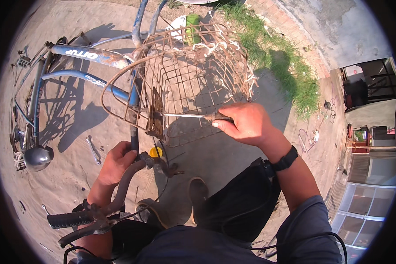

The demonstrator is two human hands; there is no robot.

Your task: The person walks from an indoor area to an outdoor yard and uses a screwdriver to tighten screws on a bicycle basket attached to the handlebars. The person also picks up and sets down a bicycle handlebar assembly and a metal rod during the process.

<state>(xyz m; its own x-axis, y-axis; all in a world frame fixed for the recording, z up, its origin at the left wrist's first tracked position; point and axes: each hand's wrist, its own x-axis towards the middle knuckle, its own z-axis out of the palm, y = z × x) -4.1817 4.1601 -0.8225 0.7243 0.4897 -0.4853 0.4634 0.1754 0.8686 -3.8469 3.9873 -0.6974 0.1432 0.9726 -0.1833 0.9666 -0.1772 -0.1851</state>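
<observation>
My right hand (244, 123) is closed on a screwdriver (185, 115), whose long metal shaft reaches left to a rusty bracket (156, 112) on a wire bicycle basket (185, 79). The basket has rusty bars and pale ties on its rim. My left hand (119, 160) is closed around the dark steering tube below the blue bicycle frame (134, 90), just above the curved handlebar (119, 198) with its black grip (70, 220). A cable hangs below the bracket.
A metal spanner (94, 149) lies on the concrete (79, 171) at left, beside bicycle parts and a headlamp (38, 158). A yellow round object (156, 152) sits below the basket. Grass (294, 88) edges the upper right; a building front (365, 198) stands at right.
</observation>
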